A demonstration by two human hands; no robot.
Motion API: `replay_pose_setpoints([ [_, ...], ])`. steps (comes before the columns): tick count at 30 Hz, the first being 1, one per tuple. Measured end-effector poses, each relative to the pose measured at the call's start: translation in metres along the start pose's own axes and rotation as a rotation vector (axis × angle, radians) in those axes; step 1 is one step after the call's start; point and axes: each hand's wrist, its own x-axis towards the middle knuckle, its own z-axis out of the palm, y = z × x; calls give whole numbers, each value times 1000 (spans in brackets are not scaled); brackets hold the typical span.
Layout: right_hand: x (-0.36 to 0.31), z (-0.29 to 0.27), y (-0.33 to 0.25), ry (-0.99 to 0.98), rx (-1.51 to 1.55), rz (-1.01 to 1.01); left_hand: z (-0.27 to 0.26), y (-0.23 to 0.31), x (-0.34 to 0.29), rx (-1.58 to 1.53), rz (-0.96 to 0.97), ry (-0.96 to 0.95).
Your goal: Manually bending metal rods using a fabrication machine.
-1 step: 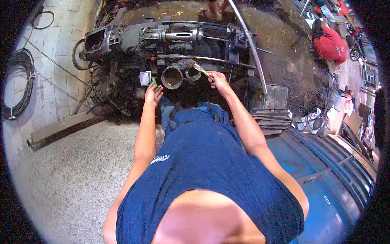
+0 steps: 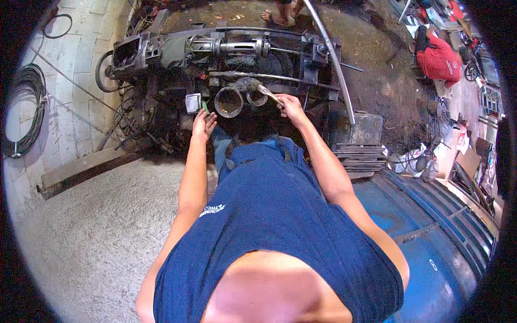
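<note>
My right hand (image 2: 291,109) is closed around the handle of a paintbrush (image 2: 271,95). The brush's bristles meet the dark, grimy top of a metal part (image 2: 229,102) with a large round opening and a smaller ring on its right. To the left of that opening, my left hand (image 2: 204,125) has its fingers apart. A small green piece (image 2: 205,107) shows at its fingertips; whether they touch it I cannot make out. Just beyond is a white square object (image 2: 193,103) with a pale rim.
Behind the round part stretches a dark machine frame (image 2: 237,47) with rods, and a long metal pipe (image 2: 335,59) slants past its right end. Stacked metal plates (image 2: 360,157) lie near my right forearm. Farther right, a person in a red shirt (image 2: 439,62) bends down; another person's feet (image 2: 273,19) show at the top.
The brush has shifted very slightly against the metal part, with my right hand nearly in place. My left hand has hardly moved. The feet at the top have changed position a little.
</note>
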Motion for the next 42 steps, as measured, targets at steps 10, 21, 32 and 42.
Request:
replay_pose_setpoints([
  [10,-23,37,10,128,-1237,-597,6,5,-4,4,1,24],
  [21,-3,33,16,-30,-1252,-645,4,4,0,0,-4,-3],
  [32,6,32,1,-137,-1283,-553,3,1,1,-31,2,9],
  [42,26,26,1,-168,-1183,-526,5,3,-3,10,11,-19],
])
